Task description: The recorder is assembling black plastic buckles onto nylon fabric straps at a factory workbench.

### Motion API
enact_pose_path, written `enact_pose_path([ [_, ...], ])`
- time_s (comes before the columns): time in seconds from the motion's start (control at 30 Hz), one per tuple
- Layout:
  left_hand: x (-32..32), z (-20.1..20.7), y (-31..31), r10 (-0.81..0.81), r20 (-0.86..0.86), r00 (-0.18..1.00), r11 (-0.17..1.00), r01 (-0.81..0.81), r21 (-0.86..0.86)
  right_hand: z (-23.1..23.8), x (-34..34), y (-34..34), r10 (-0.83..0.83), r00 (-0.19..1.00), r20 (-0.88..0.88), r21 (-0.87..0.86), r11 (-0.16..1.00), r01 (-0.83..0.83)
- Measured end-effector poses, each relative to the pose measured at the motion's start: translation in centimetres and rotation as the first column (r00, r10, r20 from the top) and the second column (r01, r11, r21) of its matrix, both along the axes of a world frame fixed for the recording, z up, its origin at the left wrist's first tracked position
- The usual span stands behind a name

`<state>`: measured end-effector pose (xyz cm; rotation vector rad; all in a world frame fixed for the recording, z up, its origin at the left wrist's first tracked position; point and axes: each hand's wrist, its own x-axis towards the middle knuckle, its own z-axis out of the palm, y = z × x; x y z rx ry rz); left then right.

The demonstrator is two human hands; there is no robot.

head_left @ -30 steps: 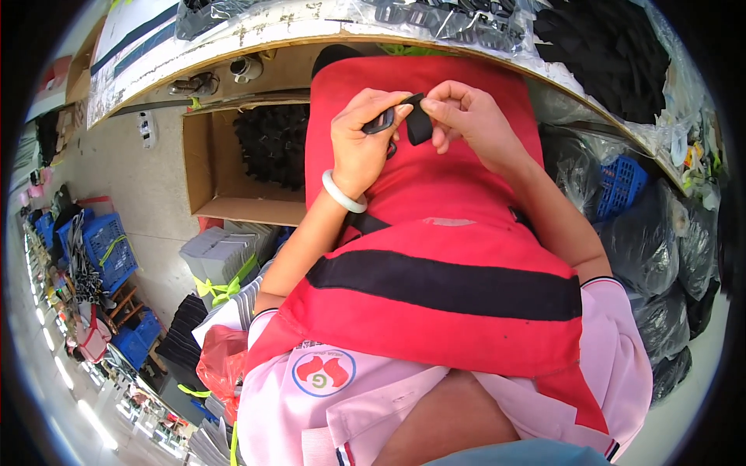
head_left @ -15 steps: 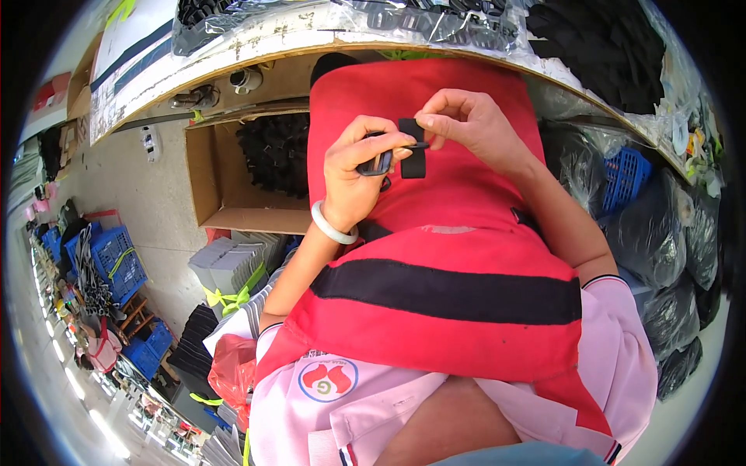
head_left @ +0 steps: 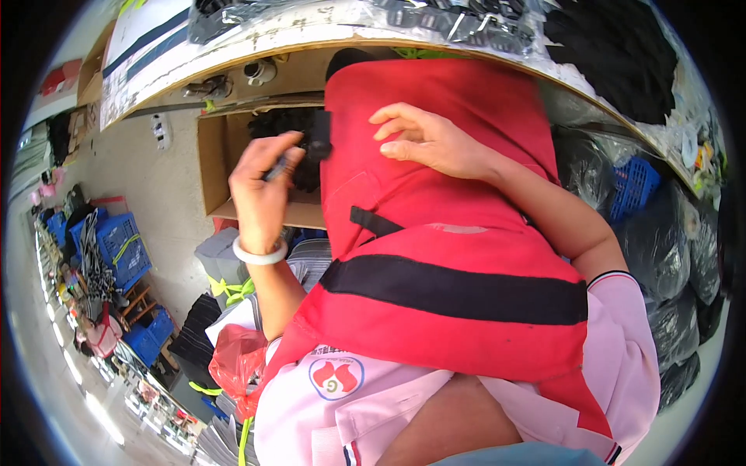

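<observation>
My left hand [head_left: 263, 175], with a white bangle on its wrist, has its fingers curled round a small dark piece [head_left: 276, 167]; its kind is mostly hidden. Just beyond these fingertips is a short black webbing strap [head_left: 321, 136], blurred, over the edge of an open cardboard box [head_left: 203, 167]. Whether the fingers touch the strap I cannot tell. Dark pieces [head_left: 272, 124] fill part of that box. My right hand [head_left: 423, 140] hovers over the red apron [head_left: 443, 89] on my lap, fingers loosely bent and apart, holding nothing. A black strip [head_left: 374, 220] lies on the apron.
A worktable edge [head_left: 334, 45] curves across the front, bearing bagged black parts [head_left: 458, 27] and black fabric [head_left: 614, 46]. Dark plastic bags [head_left: 657, 248] and a blue basket [head_left: 633, 186] stand at right. Grey bundles [head_left: 221, 252] and a red bag [head_left: 235, 361] sit at left.
My left hand has moved left toward the cardboard box, and the black strap is now beside the box. My right hand has let go of the strap and opened, shifting slightly left.
</observation>
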<state>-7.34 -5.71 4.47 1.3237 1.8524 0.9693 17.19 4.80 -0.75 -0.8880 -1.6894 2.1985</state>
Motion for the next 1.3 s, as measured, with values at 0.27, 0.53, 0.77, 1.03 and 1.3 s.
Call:
enact_pose_path([
  [0.27,5.1,-3.5,0.3,-0.104,0.412,0.905,0.981,0.162,-0.108,2.7,-0.9,-0.5,0.043,0.999,0.012,0.499,0.865,-0.043],
  [0.53,8.1,-6.1,3.7,-0.056,0.696,0.716,0.980,0.174,-0.100,1.4,3.2,2.1,-0.171,0.975,0.141,0.236,0.962,0.135],
  [0.77,9.4,-7.3,5.7,-0.516,0.145,0.844,0.853,0.491,0.177,-0.5,4.2,1.7,-0.064,0.984,0.169,0.639,0.767,-0.060],
  [1.03,9.7,-7.8,6.0,0.290,0.949,0.127,0.912,0.263,-0.314,3.4,14.6,12.3,-0.652,0.757,0.042,0.981,0.172,0.093],
  [1.3,10.6,-8.5,6.6,0.242,0.945,0.219,0.880,0.361,-0.309,4.0,17.3,21.7,-0.648,0.749,0.138,0.814,-0.357,-0.459],
])
